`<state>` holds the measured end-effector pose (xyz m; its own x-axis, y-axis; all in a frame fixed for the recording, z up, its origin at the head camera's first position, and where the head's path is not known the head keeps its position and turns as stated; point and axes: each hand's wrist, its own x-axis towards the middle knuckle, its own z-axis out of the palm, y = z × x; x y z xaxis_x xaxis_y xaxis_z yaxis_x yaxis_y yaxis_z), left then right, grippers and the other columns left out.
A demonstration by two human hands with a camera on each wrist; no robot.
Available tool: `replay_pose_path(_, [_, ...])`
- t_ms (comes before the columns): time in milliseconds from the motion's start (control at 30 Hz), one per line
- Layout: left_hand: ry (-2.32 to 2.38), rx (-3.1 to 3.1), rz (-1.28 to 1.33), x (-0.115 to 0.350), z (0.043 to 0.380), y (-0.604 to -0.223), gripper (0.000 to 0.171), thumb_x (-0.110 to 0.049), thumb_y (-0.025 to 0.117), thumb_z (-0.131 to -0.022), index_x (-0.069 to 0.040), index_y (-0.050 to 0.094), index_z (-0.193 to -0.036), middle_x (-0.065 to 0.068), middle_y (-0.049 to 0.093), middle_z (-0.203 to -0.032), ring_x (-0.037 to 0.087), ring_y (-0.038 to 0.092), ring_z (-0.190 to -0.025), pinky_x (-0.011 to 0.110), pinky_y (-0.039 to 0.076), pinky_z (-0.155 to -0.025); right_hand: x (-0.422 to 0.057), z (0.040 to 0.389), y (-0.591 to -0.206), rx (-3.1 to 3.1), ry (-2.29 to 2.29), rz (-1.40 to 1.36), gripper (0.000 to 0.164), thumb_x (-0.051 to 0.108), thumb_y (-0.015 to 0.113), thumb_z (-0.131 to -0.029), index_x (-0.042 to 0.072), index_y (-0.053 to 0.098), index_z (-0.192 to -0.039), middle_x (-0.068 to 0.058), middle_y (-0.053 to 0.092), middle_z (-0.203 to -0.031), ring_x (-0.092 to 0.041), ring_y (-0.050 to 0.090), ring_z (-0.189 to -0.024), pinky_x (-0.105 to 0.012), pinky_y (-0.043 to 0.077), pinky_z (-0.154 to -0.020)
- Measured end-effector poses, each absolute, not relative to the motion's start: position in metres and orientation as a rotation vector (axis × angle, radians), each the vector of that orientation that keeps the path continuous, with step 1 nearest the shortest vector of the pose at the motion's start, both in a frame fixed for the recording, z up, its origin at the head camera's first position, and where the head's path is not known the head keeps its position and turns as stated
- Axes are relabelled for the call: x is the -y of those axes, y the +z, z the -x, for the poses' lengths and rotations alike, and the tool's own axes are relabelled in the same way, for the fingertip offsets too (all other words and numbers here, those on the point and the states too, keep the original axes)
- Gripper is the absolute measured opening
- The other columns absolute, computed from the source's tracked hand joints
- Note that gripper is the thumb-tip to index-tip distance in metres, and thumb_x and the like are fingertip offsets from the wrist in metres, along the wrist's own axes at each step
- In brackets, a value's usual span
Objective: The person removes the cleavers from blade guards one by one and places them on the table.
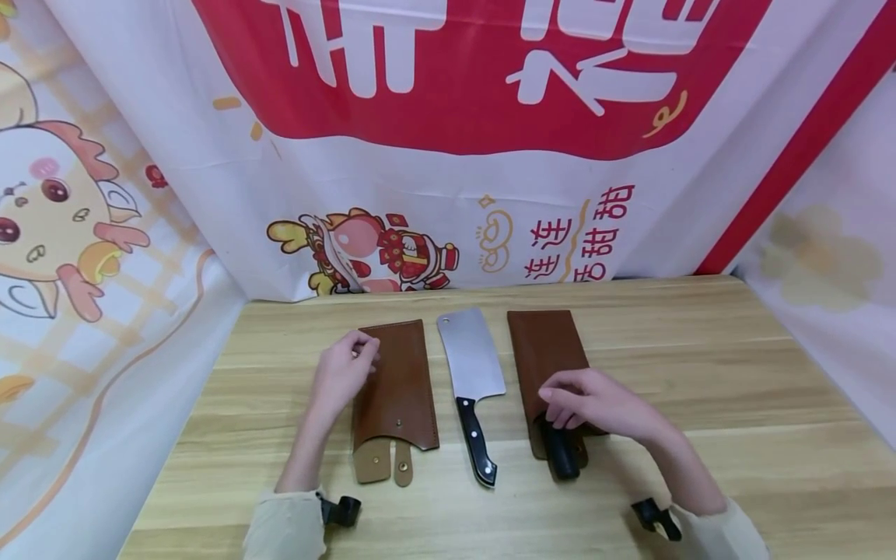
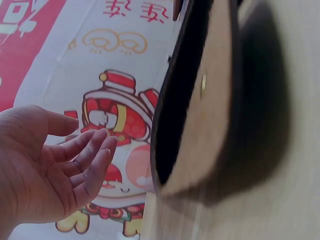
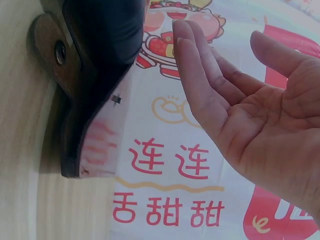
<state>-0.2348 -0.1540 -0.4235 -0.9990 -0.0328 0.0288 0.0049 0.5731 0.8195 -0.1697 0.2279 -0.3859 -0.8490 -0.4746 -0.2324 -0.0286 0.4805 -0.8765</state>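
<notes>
Pale sleeves [image 1: 285, 525], head view: nearest me, at the bottom edge, both arms reaching over the tabletop [image 1: 700, 350].
Left hand [image 1: 343, 372], head view: I see fingers loosely curled, holding nothing, over the far left edge of the left sheath [image 1: 395, 381].
Right hand [image 1: 595, 398], head view: bent fingers over the mouth of the right sheath [image 1: 549, 338], at the rounded black handle [image 1: 562, 455] sticking out; from here I cannot tell whether they touch.
Cleaver [image 1: 476, 354], head view: lies between the sheaths, apart from both hands, its broad silver blade pointing away, its riveted handle toward the person.
Sheath colour, head view: both brown; the left one has stitched edges and a strap [image 1: 403, 464] with a snap.
Left sheath, left wrist view: dark mouth, tan inner face, metal stud; a gap separates it from relaxed, empty fingers.
Right sheath, right wrist view: rounded black handle close by a snap; I see space between it and the nearly straight, empty fingers.
</notes>
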Motion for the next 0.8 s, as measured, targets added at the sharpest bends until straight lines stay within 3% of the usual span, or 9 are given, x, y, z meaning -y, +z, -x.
replay_pose_path(133, [-1.446, 2.749, 0.036, 0.142, 0.231, -0.421, 0.027, -0.024, 0.057, -0.107, 0.000, 0.068, -0.110, 0.019, 0.072, -0.098, 0.032, 0.072, -0.087, 0.031, 0.055, -0.070, -0.233, 0.169, -0.383, -2.283, -1.359, 0.414, 0.038, 0.026, 0.057, -0.108, -0.008, 0.065, -0.122, -0.014, 0.073, -0.097, -0.027, 0.072, -0.087, -0.041, 0.061, -0.078])
replay_pose_path(500, [-1.456, 2.811, 0.129, 0.121, 0.223, -0.419, 0.025, -0.026, 0.060, -0.107, -0.004, 0.070, -0.115, 0.015, 0.072, -0.100, 0.022, 0.066, -0.085, 0.034, 0.051, -0.069, -0.243, 0.170, -0.378, -2.307, -1.338, 0.388, 0.041, 0.028, 0.057, -0.108, -0.009, 0.063, -0.124, -0.016, 0.073, -0.099, -0.028, 0.072, -0.089, -0.039, 0.061, -0.079])
replay_pose_path(800, [-1.587, 2.812, 0.206, 0.108, 0.216, -0.417, 0.023, -0.024, 0.060, -0.107, -0.006, 0.070, -0.117, 0.015, 0.072, -0.103, 0.031, 0.069, -0.092, 0.033, 0.055, -0.070, -0.246, 0.171, -0.378, -2.314, -1.318, 0.372, 0.043, 0.031, 0.057, -0.108, -0.009, 0.063, -0.123, -0.016, 0.073, -0.098, -0.031, 0.072, -0.089, -0.039, 0.061, -0.078])
